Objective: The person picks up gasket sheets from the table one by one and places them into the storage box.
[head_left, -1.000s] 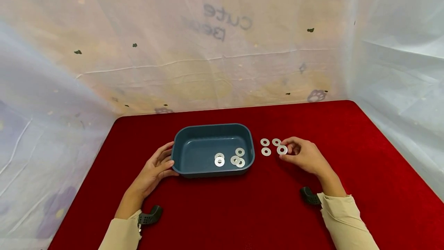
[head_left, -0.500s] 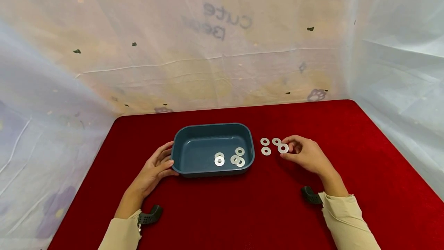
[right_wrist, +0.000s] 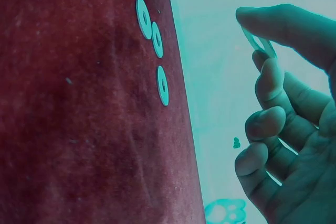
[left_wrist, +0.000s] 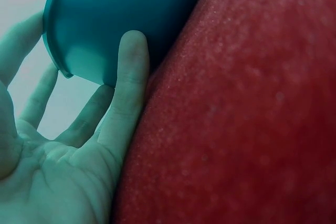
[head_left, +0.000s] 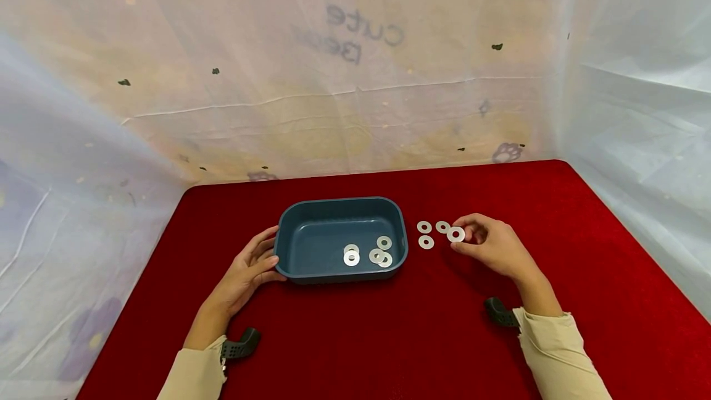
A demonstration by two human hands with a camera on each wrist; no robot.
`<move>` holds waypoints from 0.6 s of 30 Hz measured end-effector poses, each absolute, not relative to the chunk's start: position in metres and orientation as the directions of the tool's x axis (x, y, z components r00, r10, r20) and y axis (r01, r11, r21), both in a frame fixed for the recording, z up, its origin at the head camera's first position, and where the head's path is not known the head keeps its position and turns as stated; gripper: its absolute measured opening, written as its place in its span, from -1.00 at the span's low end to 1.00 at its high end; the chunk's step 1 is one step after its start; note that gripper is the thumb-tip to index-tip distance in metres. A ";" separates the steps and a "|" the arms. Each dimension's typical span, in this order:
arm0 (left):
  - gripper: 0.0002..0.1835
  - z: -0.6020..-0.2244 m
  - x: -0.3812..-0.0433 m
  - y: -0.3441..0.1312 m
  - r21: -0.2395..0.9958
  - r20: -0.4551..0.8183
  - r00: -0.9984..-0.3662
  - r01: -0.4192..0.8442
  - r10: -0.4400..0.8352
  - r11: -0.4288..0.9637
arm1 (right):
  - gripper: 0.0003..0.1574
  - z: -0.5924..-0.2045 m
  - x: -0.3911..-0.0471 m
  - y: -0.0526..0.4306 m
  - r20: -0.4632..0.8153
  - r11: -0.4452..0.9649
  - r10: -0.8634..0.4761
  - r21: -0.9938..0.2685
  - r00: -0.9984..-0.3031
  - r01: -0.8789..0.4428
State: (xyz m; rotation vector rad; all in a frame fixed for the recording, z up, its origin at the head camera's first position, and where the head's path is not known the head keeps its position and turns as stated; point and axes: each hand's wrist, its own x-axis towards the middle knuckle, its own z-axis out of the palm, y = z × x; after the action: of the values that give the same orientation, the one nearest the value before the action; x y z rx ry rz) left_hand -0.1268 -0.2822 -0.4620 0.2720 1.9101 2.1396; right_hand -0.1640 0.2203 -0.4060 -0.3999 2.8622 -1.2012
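Observation:
Between the thumb and fingertips of my right hand (head_left: 494, 245) a flat metal washer (head_left: 456, 234) is pinched, raised off the cloth; the right wrist view shows this washer (right_wrist: 258, 43) nearly edge-on. Three more washers lie just left of that hand, among them a front one (head_left: 426, 242) and a back one (head_left: 424, 227). My left hand (head_left: 244, 276) touches the left end of a blue-grey rectangular bin (head_left: 339, 276), its fingers spread and fairly straight against the outer wall, as the left wrist view shows. Several washers (head_left: 352, 258) lie inside the bin, some overlapping.
Red cloth (head_left: 355, 338) covers the table, whose rounded far corners meet a pale printed curtain (head_left: 311, 134). Translucent sheeting (head_left: 639, 141) hangs along the right side. A dark strap device (head_left: 241, 344) sits at each wrist.
My right hand has moved slightly right and away from me, with the pinched washer shifting along. The left hand, the bin and the lying washers stay where they were.

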 end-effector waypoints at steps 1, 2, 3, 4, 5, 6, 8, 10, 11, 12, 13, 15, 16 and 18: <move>-0.32 -0.462 -0.127 -0.282 0.993 -0.034 -0.949 -0.069 0.314 -0.101 | -0.58 -0.405 -0.164 0.220 0.087 0.671 -0.236 -0.705 -0.968 -0.227; -0.32 -0.462 -0.127 -0.282 0.993 -0.035 -0.949 -0.069 0.313 -0.099 | -0.58 -0.404 -0.163 0.220 0.085 0.670 -0.234 -0.708 -0.968 -0.224; -0.32 -0.462 -0.126 -0.282 0.993 -0.036 -0.949 -0.070 0.312 -0.099 | -0.58 -0.403 -0.163 0.219 0.084 0.669 -0.233 -0.709 -0.969 -0.223; -0.32 -0.462 -0.126 -0.282 0.993 -0.036 -0.949 -0.070 0.312 -0.099 | -0.59 -0.403 -0.163 0.219 0.084 0.669 -0.232 -0.710 -0.969 -0.221; -0.32 -0.462 -0.126 -0.283 0.993 -0.037 -0.949 -0.071 0.312 -0.099 | -0.59 -0.402 -0.163 0.219 0.082 0.669 -0.231 -0.710 -0.969 -0.220; -0.32 -0.462 -0.126 -0.283 0.993 -0.037 -0.949 -0.071 0.313 -0.099 | -0.59 -0.401 -0.163 0.219 0.082 0.670 -0.232 -0.709 -0.969 -0.220; -0.32 -0.462 -0.126 -0.283 0.993 -0.037 -0.949 -0.071 0.313 -0.099 | -0.59 -0.400 -0.162 0.219 0.084 0.670 -0.231 -0.708 -0.969 -0.221; -0.33 -0.462 -0.126 -0.283 0.992 -0.037 -0.949 -0.072 0.313 -0.100 | -0.58 -0.399 -0.162 0.218 0.087 0.672 -0.230 -0.706 -0.969 -0.223; -0.33 -0.462 -0.126 -0.283 0.992 -0.037 -0.949 -0.071 0.313 -0.100 | -0.58 -0.399 -0.162 0.218 0.090 0.673 -0.230 -0.704 -0.969 -0.225; -0.33 -0.462 -0.126 -0.283 0.992 -0.036 -0.949 -0.071 0.312 -0.101 | -0.58 -0.398 -0.161 0.218 0.092 0.674 -0.230 -0.703 -0.969 -0.227; -0.33 -0.462 -0.126 -0.283 0.992 -0.036 -0.950 -0.071 0.311 -0.101 | -0.59 -0.397 -0.161 0.218 0.094 0.675 -0.228 -0.702 -0.969 -0.227; -0.33 -0.461 -0.126 -0.283 0.992 -0.036 -0.950 -0.072 0.310 -0.103 | -0.59 -0.395 -0.160 0.218 0.095 0.675 -0.224 -0.702 -0.970 -0.225; -0.33 -0.460 -0.126 -0.282 0.992 -0.036 -0.950 -0.072 0.311 -0.105 | -0.58 -0.394 -0.160 0.218 0.095 0.675 -0.223 -0.703 -0.970 -0.224; -0.33 -0.460 -0.126 -0.282 0.992 -0.031 -0.948 -0.068 0.318 -0.106 | -0.57 -0.392 -0.159 0.218 0.093 0.675 -0.221 -0.704 -0.971 -0.221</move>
State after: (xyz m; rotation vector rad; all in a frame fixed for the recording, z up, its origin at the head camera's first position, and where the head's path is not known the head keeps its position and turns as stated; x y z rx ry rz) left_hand -0.1257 -0.2815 -0.4597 0.2771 1.9038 2.1423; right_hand -0.1588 0.2180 -0.3923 -0.3792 2.8754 -1.2089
